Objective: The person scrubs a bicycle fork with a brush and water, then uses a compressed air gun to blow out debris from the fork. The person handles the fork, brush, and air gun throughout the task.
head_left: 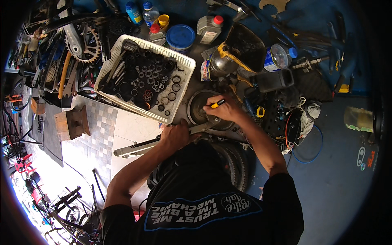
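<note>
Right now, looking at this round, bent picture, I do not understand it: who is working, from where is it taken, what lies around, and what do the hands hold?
There is no machine here. A person wears a wide camera on the head, looking down, so straight edges bend near the rim. The two bare arms come from below. The left hand grips a long flat grey metal bar. The right hand holds a small yellow-and-black tool over a round dark metal disc. Behind them stands a white plastic basket full of black rings and small parts, with a blue round tub, plastic bottles and a toothed chainring nearby. A black rubber tyre lies near the person's body.
</note>
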A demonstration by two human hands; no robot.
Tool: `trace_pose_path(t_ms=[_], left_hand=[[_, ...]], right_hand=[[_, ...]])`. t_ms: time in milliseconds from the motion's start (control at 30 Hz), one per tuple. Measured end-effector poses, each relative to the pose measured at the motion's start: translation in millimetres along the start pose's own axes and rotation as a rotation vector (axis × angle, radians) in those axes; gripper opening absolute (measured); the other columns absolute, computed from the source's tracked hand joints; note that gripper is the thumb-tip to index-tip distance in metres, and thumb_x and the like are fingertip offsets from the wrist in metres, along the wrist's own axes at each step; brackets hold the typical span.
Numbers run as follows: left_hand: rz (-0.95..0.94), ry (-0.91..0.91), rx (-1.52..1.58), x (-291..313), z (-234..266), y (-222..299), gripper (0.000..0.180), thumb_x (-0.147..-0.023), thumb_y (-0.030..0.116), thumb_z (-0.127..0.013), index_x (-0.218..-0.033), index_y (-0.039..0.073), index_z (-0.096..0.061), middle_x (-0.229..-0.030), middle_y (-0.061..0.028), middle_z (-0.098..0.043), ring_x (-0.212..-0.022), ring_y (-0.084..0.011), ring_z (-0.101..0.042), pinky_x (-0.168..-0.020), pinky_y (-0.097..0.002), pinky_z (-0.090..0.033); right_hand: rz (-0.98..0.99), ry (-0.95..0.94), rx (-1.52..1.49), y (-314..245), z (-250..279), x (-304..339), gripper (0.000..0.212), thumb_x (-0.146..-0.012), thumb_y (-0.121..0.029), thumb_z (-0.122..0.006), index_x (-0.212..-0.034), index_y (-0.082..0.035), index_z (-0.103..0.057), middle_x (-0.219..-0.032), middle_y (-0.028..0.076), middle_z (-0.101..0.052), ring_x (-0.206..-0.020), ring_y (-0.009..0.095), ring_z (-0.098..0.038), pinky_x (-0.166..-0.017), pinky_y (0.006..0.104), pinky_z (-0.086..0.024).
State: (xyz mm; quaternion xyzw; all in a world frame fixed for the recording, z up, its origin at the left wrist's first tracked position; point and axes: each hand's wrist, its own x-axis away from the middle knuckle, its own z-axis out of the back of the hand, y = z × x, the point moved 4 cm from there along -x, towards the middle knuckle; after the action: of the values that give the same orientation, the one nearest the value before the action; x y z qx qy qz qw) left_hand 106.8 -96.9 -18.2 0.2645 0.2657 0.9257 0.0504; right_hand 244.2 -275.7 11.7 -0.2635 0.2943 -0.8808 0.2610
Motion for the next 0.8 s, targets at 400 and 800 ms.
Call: trace_pose_path(t_ms=[400, 800], left_hand=[[-0.009, -0.005, 0.011, 0, 2, 0, 0.085, -0.090, 0.074, -0.064, -0.101, -0.010, -0.060, -0.075, -0.0264, -0.072, -0.074, -0.0436, -0.076, -0.064, -0.0520, -0.062], [-0.008, 0.026, -0.062, -1, 2, 2, 0.085, -0.089, 0.075, -0.065, -0.101, -0.010, -0.061, -0.072, -0.0250, -0.072, -0.072, -0.0433, -0.076, -0.063, -0.0520, -0.061]], right_hand=[[0.118, 0.103, 0.036, -14, 5, 2, 0.026, -0.087, -0.034, -0.077, -0.089, -0.008, -0.074, -0.082, 0.018, -0.073, -0.081, 0.039, -0.072, -0.072, 0.0456, -0.057], [0.026, 0.100, 0.092, -12, 4, 2, 0.027, -0.087, -0.036, -0.076, -0.092, -0.009, -0.074, -0.091, 0.015, -0.074, -0.088, 0.036, -0.071, -0.077, 0.0445, -0.056]])
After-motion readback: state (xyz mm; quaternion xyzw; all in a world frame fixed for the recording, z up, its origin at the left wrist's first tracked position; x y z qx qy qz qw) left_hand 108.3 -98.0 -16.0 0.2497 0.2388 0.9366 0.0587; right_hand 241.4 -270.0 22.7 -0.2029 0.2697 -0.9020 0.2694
